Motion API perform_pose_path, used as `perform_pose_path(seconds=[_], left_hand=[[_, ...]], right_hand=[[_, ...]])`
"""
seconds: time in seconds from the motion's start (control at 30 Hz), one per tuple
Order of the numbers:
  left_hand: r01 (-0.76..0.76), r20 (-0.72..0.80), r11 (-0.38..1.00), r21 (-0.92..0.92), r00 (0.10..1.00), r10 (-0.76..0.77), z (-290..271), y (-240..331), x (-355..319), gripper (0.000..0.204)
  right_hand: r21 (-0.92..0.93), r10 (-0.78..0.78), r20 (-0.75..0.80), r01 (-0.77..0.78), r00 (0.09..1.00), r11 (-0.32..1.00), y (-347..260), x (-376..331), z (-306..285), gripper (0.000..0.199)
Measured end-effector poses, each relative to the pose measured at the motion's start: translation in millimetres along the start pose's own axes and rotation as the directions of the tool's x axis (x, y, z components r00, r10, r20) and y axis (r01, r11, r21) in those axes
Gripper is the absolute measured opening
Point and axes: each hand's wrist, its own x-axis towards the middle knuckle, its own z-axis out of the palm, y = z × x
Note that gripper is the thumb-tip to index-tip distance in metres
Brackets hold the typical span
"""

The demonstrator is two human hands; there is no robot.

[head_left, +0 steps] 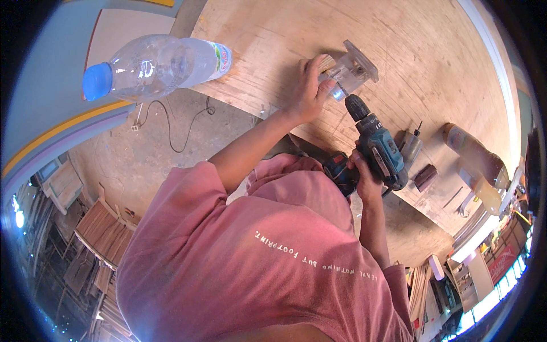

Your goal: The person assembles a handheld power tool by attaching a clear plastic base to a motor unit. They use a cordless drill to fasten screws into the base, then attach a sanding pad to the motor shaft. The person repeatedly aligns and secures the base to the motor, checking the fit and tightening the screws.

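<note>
My left hand [312, 91] grips a clear plastic piece [352, 73] on the workbench. A flat plate forms its far end, and a round, wood-coloured part [326, 62] shows beside my fingers. My right hand [364, 170] is wrapped round the handle of a teal and black cordless drill [380, 149]. The drill points up and left, its thin bit [342, 88] reaching the near side of the clear piece. Whether the bit has entered the plastic, I cannot tell. Part of the drill's handle is hidden behind my fingers.
A large clear bottle [151, 61] with a blue cap is at the left. Right of the drill lie a small grey power tool [410, 146], a dark brown block [425, 178] and a bottle of brownish liquid [473, 149]. A black cable [178, 149] trails across the floor.
</note>
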Motion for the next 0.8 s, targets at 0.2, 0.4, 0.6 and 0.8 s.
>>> perform_pose_path(seconds=[0.2, 0.4, 0.6, 0.8], left_hand=[[0.016, -0.004, 1.000, -0.005, 1.000, -0.016, 0, 6, -1, 0.060], [0.042, -0.057, 0.993, -0.114, 0.997, -0.048, 4, 0, -2, 0.054], [0.228, 0.068, 0.948, -0.223, 0.973, -0.219, -16, 21, 9, 0.054], [0.203, 0.087, 0.972, -0.115, 0.977, -0.193, -22, 15, 11, 0.061]], right_hand=[[0.002, -0.013, 0.003, 0.013, 1.000, 1.000, -1, -1, 0, 0.040], [0.183, -0.074, -0.033, 0.079, 0.997, 0.980, -6, -13, -5, 0.038], [0.237, -0.164, -0.244, 0.223, 0.956, 0.946, -41, 1, -23, 0.048], [0.068, -0.337, -0.230, 0.360, 0.913, 0.930, -86, 26, -27, 0.044]])
